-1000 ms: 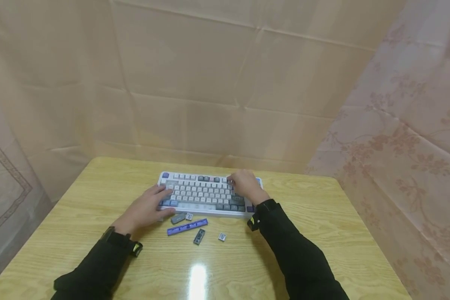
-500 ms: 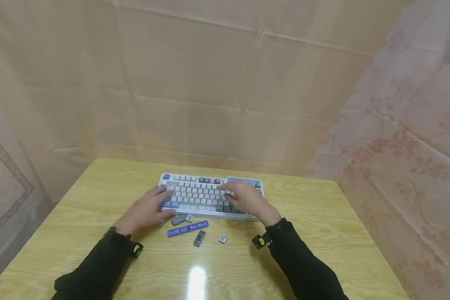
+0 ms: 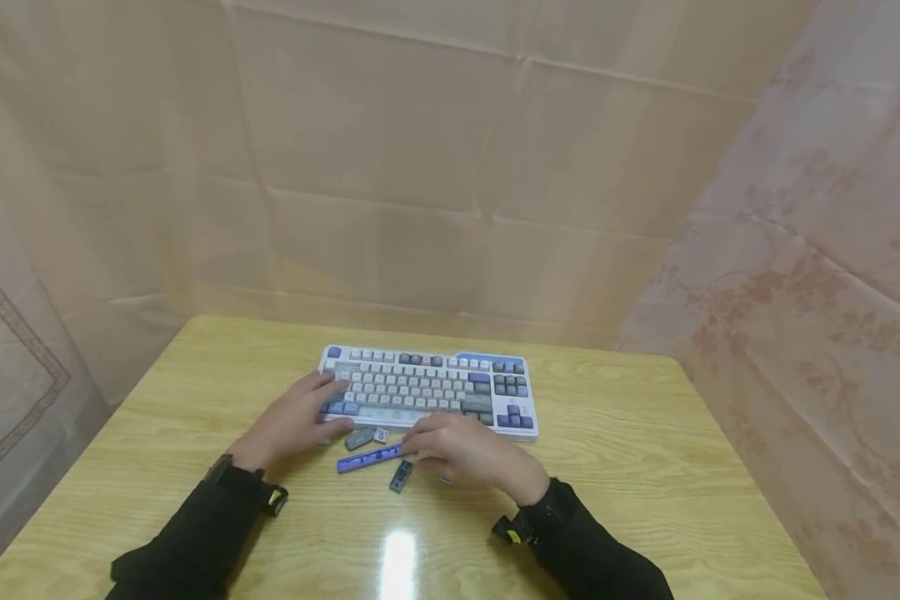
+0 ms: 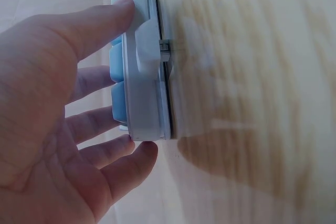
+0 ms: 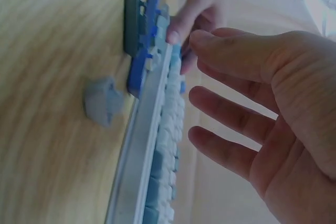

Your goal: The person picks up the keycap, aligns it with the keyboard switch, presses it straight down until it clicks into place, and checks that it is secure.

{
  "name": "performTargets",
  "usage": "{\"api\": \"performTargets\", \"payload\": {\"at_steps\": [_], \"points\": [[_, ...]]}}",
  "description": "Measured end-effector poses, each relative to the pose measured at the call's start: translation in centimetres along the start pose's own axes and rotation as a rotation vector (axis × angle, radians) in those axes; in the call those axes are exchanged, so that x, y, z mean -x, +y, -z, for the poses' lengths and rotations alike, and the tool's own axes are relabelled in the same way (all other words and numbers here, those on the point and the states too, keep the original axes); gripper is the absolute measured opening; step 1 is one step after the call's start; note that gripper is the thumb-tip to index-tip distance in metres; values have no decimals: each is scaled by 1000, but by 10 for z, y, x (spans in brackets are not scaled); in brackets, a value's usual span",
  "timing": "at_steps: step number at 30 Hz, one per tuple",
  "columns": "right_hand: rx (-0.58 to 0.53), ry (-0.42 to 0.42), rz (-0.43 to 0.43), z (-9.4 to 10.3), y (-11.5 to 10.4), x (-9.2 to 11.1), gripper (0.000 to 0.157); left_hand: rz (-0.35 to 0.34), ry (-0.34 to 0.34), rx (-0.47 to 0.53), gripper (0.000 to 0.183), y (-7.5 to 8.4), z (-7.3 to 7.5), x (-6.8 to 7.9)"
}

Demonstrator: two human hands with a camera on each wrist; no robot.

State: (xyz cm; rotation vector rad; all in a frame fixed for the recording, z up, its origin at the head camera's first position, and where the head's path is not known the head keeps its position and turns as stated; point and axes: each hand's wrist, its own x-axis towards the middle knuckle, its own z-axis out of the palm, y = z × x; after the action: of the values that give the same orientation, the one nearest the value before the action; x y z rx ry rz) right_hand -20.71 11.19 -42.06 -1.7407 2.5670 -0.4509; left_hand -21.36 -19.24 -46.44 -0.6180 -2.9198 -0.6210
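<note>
A white keyboard (image 3: 412, 385) with white, grey, blue and purple keys lies on the table. My left hand (image 3: 292, 419) rests on its left end, fingers over the keys and thumb at the front edge. Just in front of the keyboard lies a long purple spacebar keycap (image 3: 365, 460). My right hand (image 3: 461, 447) hovers over that keycap's right end; the right wrist view shows loosely bent fingers with nothing between them. A dark keycap (image 3: 401, 476) lies upside down beside the fingertips. Beneath the right hand, a small pale keycap (image 5: 101, 102) is mostly hidden in the head view.
Near the left thumb lie a grey wide keycap (image 3: 359, 439) and a small white keycap (image 3: 381, 435). Another pale keycap (image 4: 149, 48) leans by the keyboard's front edge. Behind the wooden table (image 3: 607, 417) hangs a beige cloth (image 3: 390, 208), with a floral cloth (image 3: 810, 333) at right.
My right hand has left the keyboard's upper right keys and come down and left to the loose keycaps, uncovering the keyboard's right side. The left hand stays in place.
</note>
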Motion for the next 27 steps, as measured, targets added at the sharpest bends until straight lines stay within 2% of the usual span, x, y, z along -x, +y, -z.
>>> {"api": "performTargets", "payload": {"at_steps": [9,27], "points": [[-30,-94,63,-12,-5,-5,24,13,-7,3,70,1,2,-1],[0,-129,42,-21,-4,-6,24,17,-15,-4,68,1,3,0]]}}
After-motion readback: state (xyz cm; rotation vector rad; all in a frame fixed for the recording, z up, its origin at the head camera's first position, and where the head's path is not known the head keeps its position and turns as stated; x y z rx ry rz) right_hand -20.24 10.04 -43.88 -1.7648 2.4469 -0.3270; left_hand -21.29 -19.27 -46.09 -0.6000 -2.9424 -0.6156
